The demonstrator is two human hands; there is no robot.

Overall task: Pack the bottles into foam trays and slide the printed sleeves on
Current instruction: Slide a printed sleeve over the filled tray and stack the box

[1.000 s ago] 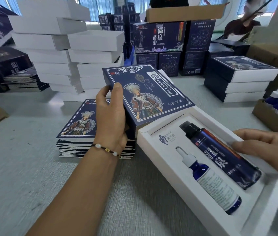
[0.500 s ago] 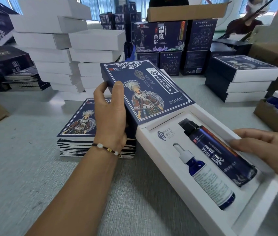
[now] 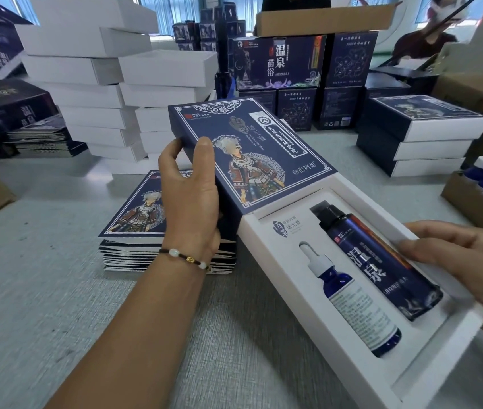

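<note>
Head view:
Left hand [image 3: 191,199]: curled round the near edge of the printed sleeve [image 3: 249,154], thumb laid on its top face.
Sleeve: fitted over the far end of the foam tray [image 3: 352,361].
Right hand [image 3: 467,267]: fingers extended, laid on the tray's right rim.
Tray: dropper bottle [image 3: 355,302] and spray bottle [image 3: 379,261] seated side by side.
Stack of flat sleeves [image 3: 136,214]: lying behind the left wrist.

The printed sleeve [image 3: 252,154] is smooth navy card with a faint sheen and silvery foil in its figure. Just right of it, the tray [image 3: 290,261] is matt white foam with a soft, fine-grained face. In the tray, the dropper bottle [image 3: 352,302] is glossy blue, glass or plastic I cannot tell, with a matt white paper label; the spray bottle [image 3: 382,267] is shiny dark blue. Left of the sleeve, the flat sleeves [image 3: 136,211] are the same printed card, on a table [image 3: 42,290] covered in grey, rough-woven cloth.
</note>
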